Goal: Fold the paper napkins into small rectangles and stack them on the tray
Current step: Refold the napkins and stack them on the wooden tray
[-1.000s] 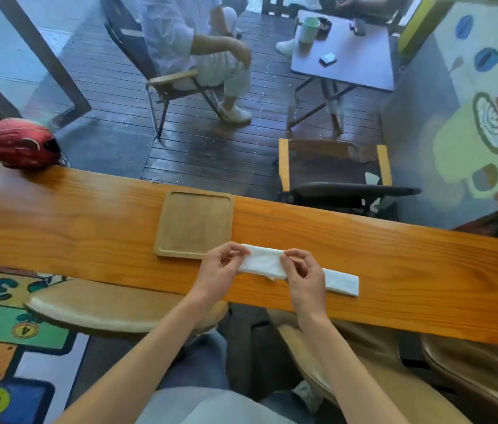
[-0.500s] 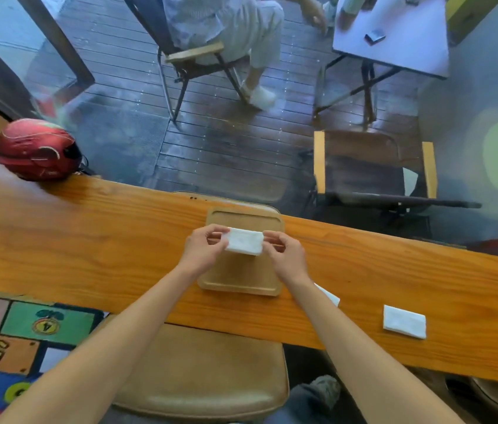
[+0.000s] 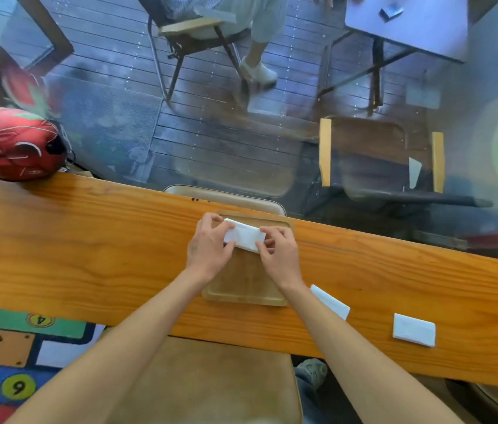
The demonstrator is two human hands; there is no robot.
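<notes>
A small folded white napkin (image 3: 246, 237) lies over the far half of the wooden tray (image 3: 243, 293). My left hand (image 3: 209, 246) pinches its left end and my right hand (image 3: 278, 255) pinches its right end, so both hands grip it. Two more folded white napkins rest on the counter to the right of the tray: one (image 3: 331, 302) partly under my right forearm, another (image 3: 414, 329) further right near the front edge.
The long wooden counter (image 3: 88, 240) runs against a window. A red helmet (image 3: 12, 143) sits at its far left. A tan stool seat (image 3: 204, 381) is below me. Behind the glass are chairs, a table and a seated person.
One second ago I held a long folded strip beside the tray. It is now a small rectangle, carried over the tray's far half with both hands, slightly further from me than half a second ago.
</notes>
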